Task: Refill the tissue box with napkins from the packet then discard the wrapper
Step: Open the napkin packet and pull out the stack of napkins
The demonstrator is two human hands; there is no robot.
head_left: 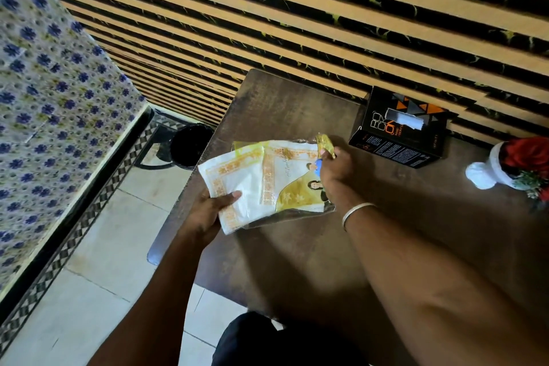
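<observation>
Over the brown surface (297, 246), my left hand (208, 211) pinches the napkins (234, 184) to slide them out; my right hand (332, 166) pinches the wrapper (297, 187) back.

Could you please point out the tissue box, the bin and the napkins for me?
tissue box (383, 144): head view, black side panel.
bin (190, 145): head view, dark interior.
napkins (234, 178): head view, white top sheet.

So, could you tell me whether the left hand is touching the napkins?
Touching. The head view shows the left hand gripping the napkins, thumb pressed on top of the stack, while the right hand holds the packet.
</observation>
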